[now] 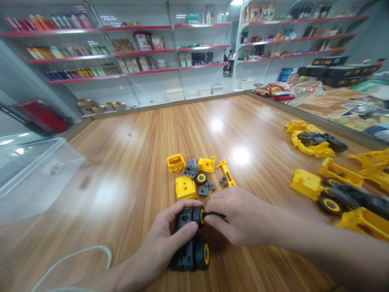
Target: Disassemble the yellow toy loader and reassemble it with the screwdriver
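My left hand (165, 235) is wrapped round a black toy-vehicle chassis (190, 243) with black-and-yellow wheels, resting on the wooden table (121, 170). My right hand (240, 217) is closed in a pinch on a thin black part (214, 213) at the chassis's upper wheel (199, 216). Just beyond the hands lie loose parts: a yellow block (185, 187), a yellow bracket (175, 162), another yellow piece (206, 164), a yellow bar (226, 172), a small wheel (201, 178) and several grey bits (191, 169).
More yellow and black toy vehicle pieces (334, 190) lie at the right, with another cluster (313, 142) farther back. A clear plastic box (33, 174) stands at the left. A white cable (75, 257) curves at the near left. Store shelves (136, 52) line the back.
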Tool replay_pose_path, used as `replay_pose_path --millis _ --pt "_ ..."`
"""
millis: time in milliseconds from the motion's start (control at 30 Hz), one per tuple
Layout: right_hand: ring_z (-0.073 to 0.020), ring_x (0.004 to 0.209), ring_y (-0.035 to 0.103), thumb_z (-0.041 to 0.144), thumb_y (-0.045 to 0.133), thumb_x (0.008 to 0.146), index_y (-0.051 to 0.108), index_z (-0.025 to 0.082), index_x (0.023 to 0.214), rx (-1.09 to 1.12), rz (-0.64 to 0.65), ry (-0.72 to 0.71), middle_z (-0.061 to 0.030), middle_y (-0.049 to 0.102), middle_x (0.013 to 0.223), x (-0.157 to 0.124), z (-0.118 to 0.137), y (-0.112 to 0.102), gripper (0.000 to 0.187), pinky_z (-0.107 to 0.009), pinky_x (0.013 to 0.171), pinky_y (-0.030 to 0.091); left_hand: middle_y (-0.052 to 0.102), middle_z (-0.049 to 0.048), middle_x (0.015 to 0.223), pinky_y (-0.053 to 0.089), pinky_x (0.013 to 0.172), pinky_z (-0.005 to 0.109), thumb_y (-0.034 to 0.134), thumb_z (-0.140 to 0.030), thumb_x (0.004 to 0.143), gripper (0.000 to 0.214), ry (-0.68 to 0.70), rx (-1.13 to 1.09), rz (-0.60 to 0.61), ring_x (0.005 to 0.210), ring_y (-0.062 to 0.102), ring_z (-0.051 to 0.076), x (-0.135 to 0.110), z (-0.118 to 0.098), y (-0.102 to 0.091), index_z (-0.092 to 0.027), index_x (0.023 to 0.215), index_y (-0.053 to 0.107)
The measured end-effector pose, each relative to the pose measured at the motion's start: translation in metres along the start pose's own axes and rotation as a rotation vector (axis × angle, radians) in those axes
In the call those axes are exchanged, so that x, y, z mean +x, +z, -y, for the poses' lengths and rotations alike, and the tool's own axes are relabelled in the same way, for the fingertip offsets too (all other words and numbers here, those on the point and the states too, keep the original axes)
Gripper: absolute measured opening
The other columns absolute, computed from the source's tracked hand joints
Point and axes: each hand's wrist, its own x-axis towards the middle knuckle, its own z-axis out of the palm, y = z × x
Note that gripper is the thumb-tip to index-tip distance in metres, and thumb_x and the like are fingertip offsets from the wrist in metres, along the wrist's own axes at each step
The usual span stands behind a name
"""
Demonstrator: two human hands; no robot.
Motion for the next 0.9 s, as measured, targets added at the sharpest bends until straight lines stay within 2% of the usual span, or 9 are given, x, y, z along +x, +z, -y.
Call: replay_pose_path --millis 133,400,733,900 --pt "-0.0149 0.066 0.059 0.02 0.052 0.087 0.062 0.014 0.068 -0.032 0.014 -0.023 -0.0059 0.066 0.07 -0.0006 0.001 0.0006 0.022 -0.025 0.063 0.04 0.064 0.0045 0.112 0.047 0.085 0.028 0.063 -0.031 0.087 0.038 0.015 0.019 0.019 0.1 0.059 0.02 -0.0012 0.0026 -0.0017 -0.025 0.124 0.057" --pt "-0.0139 0.062 0.057 0.017 0.052 0.083 0.061 0.014 0.069 -0.032 0.048 -0.078 -0.0059 0.066 0.068 -0.0006 0.002 -0.0003 0.017 -0.024 0.06 0.04 0.063 0.0048 0.113 0.047 0.087 0.029 0.062 -0.031 0.087 0.036 0.015 0.038 0.038 0.102 0.059 0.02 -0.003 0.0031 -0.0018 -0.026 0.123 0.057" --pt "-0.0132 0.058 0.055 0.019 0.049 0.085 0.062 0.013 0.067 -0.045 0.036 -0.043 -0.0062 0.065 0.065 -0.0003 0.0035 0.0005 0.023 -0.024 0.058 0.038 0.064 0.0053 0.106 0.047 0.085 0.028 0.062 -0.032 0.087 0.037 0.025 0.039 0.029 0.1 0.059 0.021 -0.0021 0.0027 -0.0022 -0.024 0.123 0.057" --pt "-0.0096 0.052 0.046 0.018 0.049 0.085 0.06 0.013 0.063 0.033 0.041 0.032 -0.003 0.06 0.059 0.0 0.0038 0.003 0.025 -0.022 0.054 0.034 0.064 0.0047 0.108 0.046 0.086 0.027 0.062 -0.032 0.087 0.035 0.022 0.052 0.025 0.1 0.058 0.02 -0.0024 0.0019 -0.0025 -0.025 0.121 0.059"
